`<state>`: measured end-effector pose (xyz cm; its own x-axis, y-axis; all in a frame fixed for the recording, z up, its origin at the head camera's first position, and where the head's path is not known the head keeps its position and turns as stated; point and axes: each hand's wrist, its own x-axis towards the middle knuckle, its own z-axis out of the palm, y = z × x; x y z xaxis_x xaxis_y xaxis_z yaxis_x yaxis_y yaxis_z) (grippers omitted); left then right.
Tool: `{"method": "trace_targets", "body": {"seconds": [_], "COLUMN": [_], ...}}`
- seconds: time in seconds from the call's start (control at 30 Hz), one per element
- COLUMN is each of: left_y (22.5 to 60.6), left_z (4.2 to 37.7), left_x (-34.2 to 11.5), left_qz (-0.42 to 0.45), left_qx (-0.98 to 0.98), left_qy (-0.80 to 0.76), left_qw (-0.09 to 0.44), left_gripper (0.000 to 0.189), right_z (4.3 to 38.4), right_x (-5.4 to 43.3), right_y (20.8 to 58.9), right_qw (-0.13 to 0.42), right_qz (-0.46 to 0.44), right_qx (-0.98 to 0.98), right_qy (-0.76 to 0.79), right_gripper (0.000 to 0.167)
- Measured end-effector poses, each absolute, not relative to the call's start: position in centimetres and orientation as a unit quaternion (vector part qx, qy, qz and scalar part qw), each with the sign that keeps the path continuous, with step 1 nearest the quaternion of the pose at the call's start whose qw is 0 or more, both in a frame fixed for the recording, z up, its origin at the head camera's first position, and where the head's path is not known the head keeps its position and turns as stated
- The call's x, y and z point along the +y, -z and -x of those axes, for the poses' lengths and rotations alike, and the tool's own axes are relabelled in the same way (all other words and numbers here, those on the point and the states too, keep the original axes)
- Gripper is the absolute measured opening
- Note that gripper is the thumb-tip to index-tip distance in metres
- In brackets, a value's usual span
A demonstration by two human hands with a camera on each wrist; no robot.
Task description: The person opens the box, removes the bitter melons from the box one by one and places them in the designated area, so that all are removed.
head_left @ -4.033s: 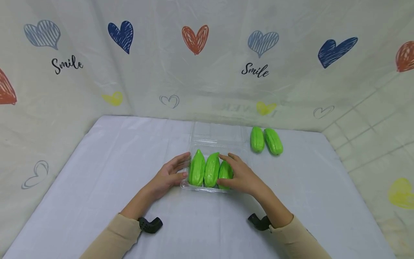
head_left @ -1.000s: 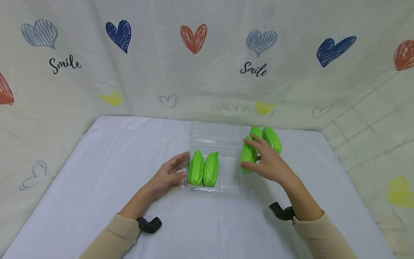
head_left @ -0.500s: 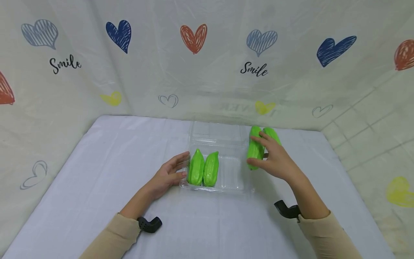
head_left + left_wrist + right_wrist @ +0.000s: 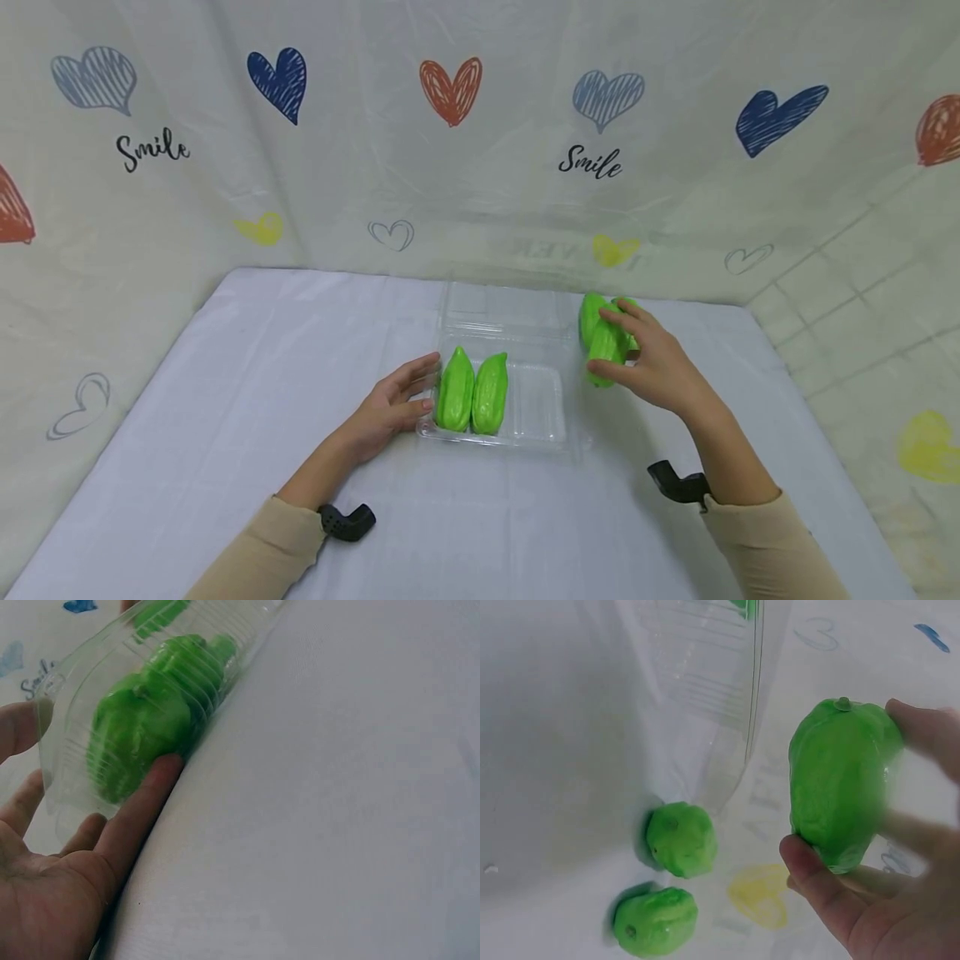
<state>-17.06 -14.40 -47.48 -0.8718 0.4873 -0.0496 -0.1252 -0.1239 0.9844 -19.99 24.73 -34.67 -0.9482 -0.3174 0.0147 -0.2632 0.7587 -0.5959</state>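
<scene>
My right hand [image 4: 652,358] grips a bright green, ridged bitter melon [image 4: 607,342] between thumb and fingers. In the right wrist view, this bitter melon [image 4: 840,780] hangs above the table, its stem end towards the camera. Just beyond it in the head view lies a loose bitter melon [image 4: 590,312]; another is mostly hidden behind the hand. My left hand [image 4: 386,412] rests against the left side of a clear plastic box [image 4: 536,408], fingers extended along its wall. Two bitter melons [image 4: 455,390] lie side by side in the left part of the box.
The box's clear lid [image 4: 506,308] lies folded back behind it, towards the fabric backdrop [image 4: 510,200] printed with hearts. A white cloth [image 4: 465,517] covers the table. In the right wrist view the two loose bitter melons [image 4: 681,838] sit near the box's edge.
The right hand has taken the third bitter melon out of the box and carried it right, over by the two loose ones. The left hand has stayed at the box.
</scene>
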Motion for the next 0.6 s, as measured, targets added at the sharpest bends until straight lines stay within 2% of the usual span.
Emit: {"method": "trace_targets", "body": {"seconds": [0.6], "left_y": [47.5], "left_z": [17.0], "left_x": [-14.4], "left_qz": [-0.141], "left_qx": [0.632], "left_qy": [-0.733], "left_qw": [0.210], "left_gripper": [0.072], "right_z": [20.7], "right_x": [26.8], "right_y": [34.8], "right_qw": [0.029], "right_qz": [0.145], "right_qx": [0.941], "right_qy": [0.304], "right_gripper": [0.081]}}
